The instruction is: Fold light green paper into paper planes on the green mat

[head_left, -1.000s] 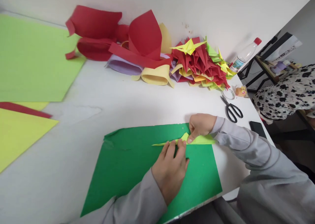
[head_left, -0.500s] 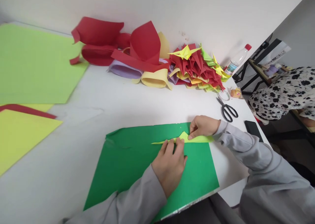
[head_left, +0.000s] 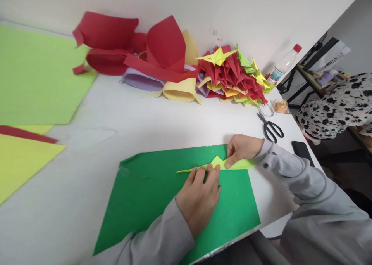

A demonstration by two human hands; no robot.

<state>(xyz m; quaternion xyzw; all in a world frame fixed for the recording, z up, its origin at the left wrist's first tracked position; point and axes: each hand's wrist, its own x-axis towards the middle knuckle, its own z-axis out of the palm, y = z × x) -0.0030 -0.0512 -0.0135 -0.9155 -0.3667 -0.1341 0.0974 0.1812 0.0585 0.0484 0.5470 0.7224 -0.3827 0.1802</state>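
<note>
A long, narrow piece of folded yellow-green paper (head_left: 242,164) lies across the upper part of a green board (head_left: 145,203), with a small peak rising near its middle. My left hand (head_left: 199,203) rests over it from below, its fingers stretched and slightly apart, the fingertips pressing on the paper's lower edge. At the paper's right half, my right hand (head_left: 244,148) is closed, thumb on the strip just right of the peak and the other fingers curled behind. The paper under my fingertips is hidden.
Behind are curled red sheets (head_left: 165,44) and a pile of folded paper stars (head_left: 232,75). To the right stand a bottle (head_left: 280,69), black-handled scissors (head_left: 273,131), a tape roll (head_left: 266,109) and a phone (head_left: 302,152). Large green sheets (head_left: 37,75) lie left. A person in patterned clothing (head_left: 334,106) is at right.
My right thumb has slid slightly right along the folded paper, away from the peak. My left hand stays in place on it. The view has shifted a little.
</note>
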